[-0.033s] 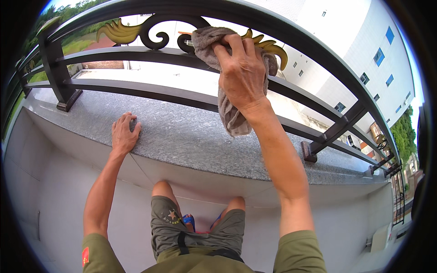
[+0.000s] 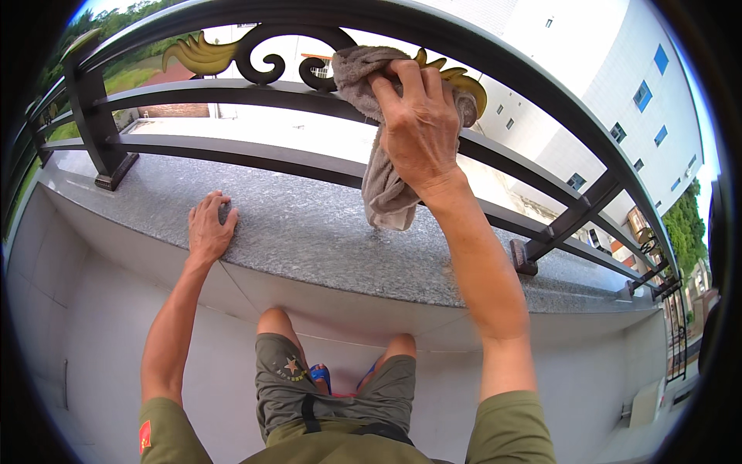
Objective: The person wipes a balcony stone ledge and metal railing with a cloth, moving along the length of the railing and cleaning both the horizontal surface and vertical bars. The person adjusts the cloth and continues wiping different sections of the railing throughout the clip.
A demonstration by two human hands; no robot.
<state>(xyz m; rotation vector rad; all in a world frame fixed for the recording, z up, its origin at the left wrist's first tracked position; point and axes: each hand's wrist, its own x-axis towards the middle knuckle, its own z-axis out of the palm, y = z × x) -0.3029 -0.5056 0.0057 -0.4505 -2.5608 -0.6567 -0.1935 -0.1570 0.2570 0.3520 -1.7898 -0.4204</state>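
Observation:
My right hand (image 2: 421, 127) grips a grey-brown cleaning cloth (image 2: 390, 197), pressing its upper part against the scrollwork of a dark metal railing (image 2: 239, 158). The cloth's loose end hangs in front of the lower rails, above the granite ledge (image 2: 309, 224). Part of a gold leaf ornament (image 2: 468, 81) sticks out to the right of the cloth; the scroll behind it is hidden. On the ledge, farther left, rests my left hand (image 2: 209, 226), its fingers bent and thumb apart. A dark patch shows between thumb and fingers; I cannot tell whether it is shadow or a thing.
A second gold leaf ornament (image 2: 202, 56) and a black scroll (image 2: 267, 69) sit between the upper rails on the left. Railing posts (image 2: 97, 124) stand on the ledge at both sides. Below the ledge is a pale wall; beyond the railing rises a white tiled building (image 2: 595, 85).
My right hand has shifted slightly to the right along the railing with the cloth, baring more of the scroll on its left. My left hand stays on the ledge.

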